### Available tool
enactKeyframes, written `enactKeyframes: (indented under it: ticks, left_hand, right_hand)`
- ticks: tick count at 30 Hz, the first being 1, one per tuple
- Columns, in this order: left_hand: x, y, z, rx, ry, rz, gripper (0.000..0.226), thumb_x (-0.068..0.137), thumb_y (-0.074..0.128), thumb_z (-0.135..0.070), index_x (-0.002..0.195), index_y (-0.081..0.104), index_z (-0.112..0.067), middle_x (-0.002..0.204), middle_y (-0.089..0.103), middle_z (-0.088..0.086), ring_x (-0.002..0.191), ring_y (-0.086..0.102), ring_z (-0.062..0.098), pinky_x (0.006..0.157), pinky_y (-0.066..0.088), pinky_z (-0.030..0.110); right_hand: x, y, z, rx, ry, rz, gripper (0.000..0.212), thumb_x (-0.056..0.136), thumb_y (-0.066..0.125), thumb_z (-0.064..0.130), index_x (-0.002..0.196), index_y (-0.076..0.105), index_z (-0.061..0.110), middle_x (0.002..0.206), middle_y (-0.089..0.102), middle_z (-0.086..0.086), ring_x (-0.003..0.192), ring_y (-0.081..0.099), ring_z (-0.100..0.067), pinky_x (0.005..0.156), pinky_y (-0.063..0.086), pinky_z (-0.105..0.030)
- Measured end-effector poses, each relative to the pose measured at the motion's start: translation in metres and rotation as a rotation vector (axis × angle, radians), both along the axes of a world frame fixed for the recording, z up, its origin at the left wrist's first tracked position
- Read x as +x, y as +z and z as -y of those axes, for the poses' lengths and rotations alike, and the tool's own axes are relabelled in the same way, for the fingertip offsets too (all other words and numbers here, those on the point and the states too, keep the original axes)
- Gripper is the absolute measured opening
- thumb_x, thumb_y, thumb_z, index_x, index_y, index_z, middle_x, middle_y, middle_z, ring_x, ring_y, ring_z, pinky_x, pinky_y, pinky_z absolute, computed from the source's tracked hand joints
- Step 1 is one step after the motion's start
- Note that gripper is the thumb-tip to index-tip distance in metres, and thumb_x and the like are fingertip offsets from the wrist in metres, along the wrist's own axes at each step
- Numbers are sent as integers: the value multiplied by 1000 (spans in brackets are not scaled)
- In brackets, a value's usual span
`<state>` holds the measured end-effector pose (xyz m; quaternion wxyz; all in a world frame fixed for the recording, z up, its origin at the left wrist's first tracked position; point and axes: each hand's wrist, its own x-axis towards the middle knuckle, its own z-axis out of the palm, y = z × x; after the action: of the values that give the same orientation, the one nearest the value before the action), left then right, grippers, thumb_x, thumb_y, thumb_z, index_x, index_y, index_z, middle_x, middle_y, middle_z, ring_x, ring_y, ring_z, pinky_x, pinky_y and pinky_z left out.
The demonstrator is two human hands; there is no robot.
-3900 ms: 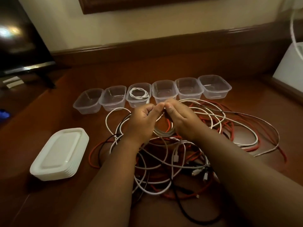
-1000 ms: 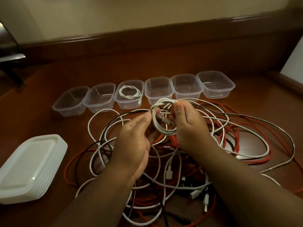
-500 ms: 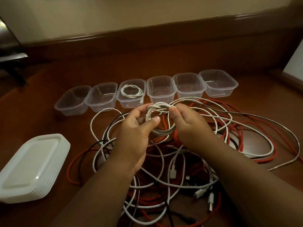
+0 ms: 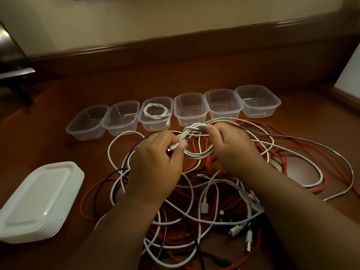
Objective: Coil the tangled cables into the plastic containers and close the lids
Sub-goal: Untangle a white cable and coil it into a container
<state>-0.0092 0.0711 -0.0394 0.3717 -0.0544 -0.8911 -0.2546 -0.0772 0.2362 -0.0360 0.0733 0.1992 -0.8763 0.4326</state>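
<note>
A small coil of white cable hangs between my two hands above the tangle. My left hand pinches the coil's plug end at its left side. My right hand grips the coil's right side, thumb on top. Under them lies a tangled pile of white, red and black cables. Several clear plastic containers stand in a row behind; the third from the left holds a coiled white cable, and the one beside it has nothing in it.
A stack of white lids lies at the front left. A dark raised ledge runs along the wall behind the containers. A white object stands at the right edge, dark furniture at the far left.
The white coil has been gathered tighter between my hands. My left hand has moved from beside the coil to pinch its plug end. The view has shifted slightly.
</note>
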Motion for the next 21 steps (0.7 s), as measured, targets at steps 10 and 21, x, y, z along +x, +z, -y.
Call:
enactKeyframes:
  ticks: [10,21]
  left_hand:
    - [-2,-3,-1,-65,-278,-170,9,91,67,-12,95,70,-4,88,69,4,82,63,7,70,51,17]
    - [-1,6,-9,575,-102,292,22,86,74,-19,99,62,-32,88,68,-8,81,67,1,65,55,16]
  right_hand:
    - [-6,6,-7,-268,-13,367,39,103,38,44,85,60,17,72,54,-4,72,53,-20,75,49,-49]
    - [2,-2,-2,-134,132,-50,27,103,38,35,85,54,21,69,52,3,59,48,-2,53,38,-17]
